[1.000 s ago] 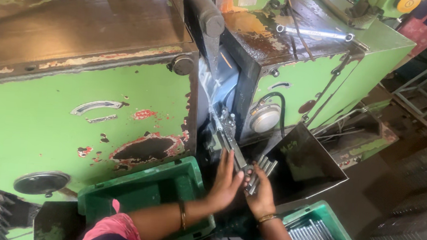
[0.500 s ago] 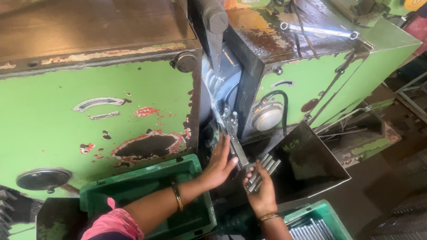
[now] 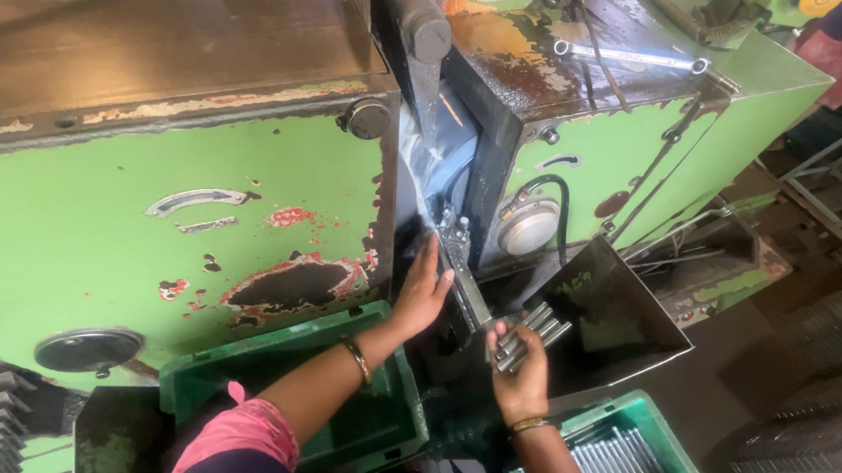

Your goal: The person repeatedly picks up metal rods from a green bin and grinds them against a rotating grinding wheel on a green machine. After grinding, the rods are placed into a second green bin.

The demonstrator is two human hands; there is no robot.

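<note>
Right hand (image 3: 522,372) gripping steel rods (image 3: 530,333), left hand (image 3: 423,294) spread flat against green machine (image 3: 146,207), green crate (image 3: 622,468) below

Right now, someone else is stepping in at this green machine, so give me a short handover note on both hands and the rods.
Left hand: open, flat against the narrow metal guide rail at the machine's slot.
Right hand: gripping a bundle of short grey metal rods beside the rail.
More rods fill the green plastic crate at lower right; the second green crate at left looks empty.
Done: bundle picked up. Left: no rod is on the rail yet, as far as I can see.
</note>
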